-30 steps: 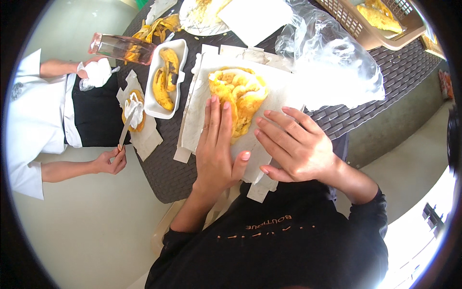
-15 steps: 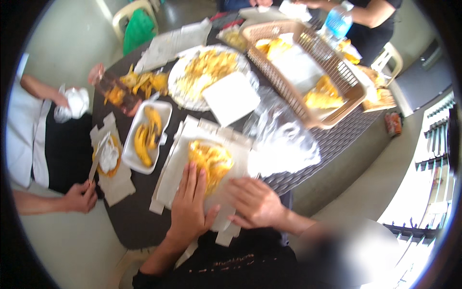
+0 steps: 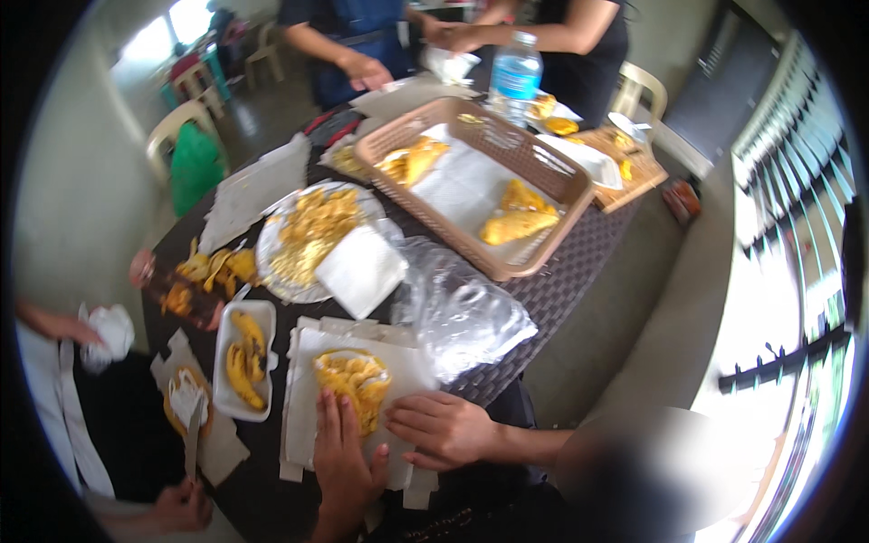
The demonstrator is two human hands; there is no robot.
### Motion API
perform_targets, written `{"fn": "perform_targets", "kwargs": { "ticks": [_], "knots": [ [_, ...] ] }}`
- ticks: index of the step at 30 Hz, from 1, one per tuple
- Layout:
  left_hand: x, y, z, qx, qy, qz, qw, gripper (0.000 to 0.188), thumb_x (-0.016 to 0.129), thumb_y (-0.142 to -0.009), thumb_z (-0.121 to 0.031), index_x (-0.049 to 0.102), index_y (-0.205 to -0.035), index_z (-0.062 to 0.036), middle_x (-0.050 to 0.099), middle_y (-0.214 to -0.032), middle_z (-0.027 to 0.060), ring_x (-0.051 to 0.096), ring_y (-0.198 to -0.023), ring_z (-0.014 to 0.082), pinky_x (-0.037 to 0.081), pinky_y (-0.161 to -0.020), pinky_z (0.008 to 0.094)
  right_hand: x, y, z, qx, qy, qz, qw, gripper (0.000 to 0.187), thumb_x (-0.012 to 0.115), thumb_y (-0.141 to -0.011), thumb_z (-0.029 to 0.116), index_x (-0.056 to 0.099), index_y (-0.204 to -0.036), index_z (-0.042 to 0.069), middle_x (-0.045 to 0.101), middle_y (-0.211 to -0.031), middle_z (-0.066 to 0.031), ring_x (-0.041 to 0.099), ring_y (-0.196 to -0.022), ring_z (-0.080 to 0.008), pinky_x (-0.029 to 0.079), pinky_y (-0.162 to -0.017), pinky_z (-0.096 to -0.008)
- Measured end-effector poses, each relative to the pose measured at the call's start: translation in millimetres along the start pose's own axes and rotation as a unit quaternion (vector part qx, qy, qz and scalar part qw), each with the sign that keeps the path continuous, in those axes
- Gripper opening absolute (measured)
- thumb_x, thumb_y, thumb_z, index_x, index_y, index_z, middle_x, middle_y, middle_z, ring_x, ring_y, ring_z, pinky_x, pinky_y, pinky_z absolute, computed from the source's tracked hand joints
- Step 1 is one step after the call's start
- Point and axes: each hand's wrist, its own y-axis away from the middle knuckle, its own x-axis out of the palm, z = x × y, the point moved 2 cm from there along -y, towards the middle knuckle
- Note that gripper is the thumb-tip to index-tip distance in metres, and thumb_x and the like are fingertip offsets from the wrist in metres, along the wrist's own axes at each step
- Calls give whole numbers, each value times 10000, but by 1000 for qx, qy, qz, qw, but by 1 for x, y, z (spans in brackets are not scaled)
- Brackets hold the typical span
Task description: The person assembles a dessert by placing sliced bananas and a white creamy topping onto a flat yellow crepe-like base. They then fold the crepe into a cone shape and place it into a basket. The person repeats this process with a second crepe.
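A folded yellow crepe (image 3: 355, 380), with white filling showing at its edges, lies on white paper (image 3: 312, 342) over a piece of cardboard (image 3: 291, 471). My left hand (image 3: 348, 466) rests flat at its lower left edge, fingertips touching it. Against its right side lies my right hand (image 3: 444, 430), fingers stretched out and close together on the paper. Both hands are open and grip nothing. Left of the paper is a white foam tray (image 3: 261, 319) with several bananas (image 3: 246, 357). A clear plastic bag (image 3: 462, 312) lies crumpled to the right.
A brown basket (image 3: 434, 217) holds folded crepes (image 3: 520, 217). Beside it is a foil-lined plate (image 3: 267, 276) of yellow slices with white tissue (image 3: 362, 270). At left a person's hand (image 3: 181, 505) holds a knife (image 3: 192, 443). Other people stand beyond a water bottle (image 3: 516, 77).
My view has tilted upward, so the table sits lower and the people at the far side show more. Both hands remain at the crepe, in nearly the same pose.
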Motion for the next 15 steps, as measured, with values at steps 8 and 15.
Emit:
{"fn": "perform_targets", "kwargs": {
  "ticks": [8, 15],
  "knots": [
    [3, -1, -6, 9, -7, -9, 1000, 783, 432, -1053, -497, 354, -1531, 118, 302, -1592, 381, 308, -1477, 555, 278, -1213, 568, 10, 14, -5, -9, -32, -62, 998, 416, 670, -925, 303, 652, -1118, -65, 646, -1163, -196, 619, -1131, -347, 492, -1020, -432],
    [-1, -2, -9, 15, 10, -5, 1000, 792, 471, -1054, -502, 351, -1533, 117, 300, -1579, 399, 314, -1462, 563, 289, -1211, 548, 17, 14, -6, -2, -18, -51, 999, 387, 664, -939, 296, 664, -1121, -46, 658, -1201, -210, 639, -1164, -335, 508, -1038, -433]
  ]
}}
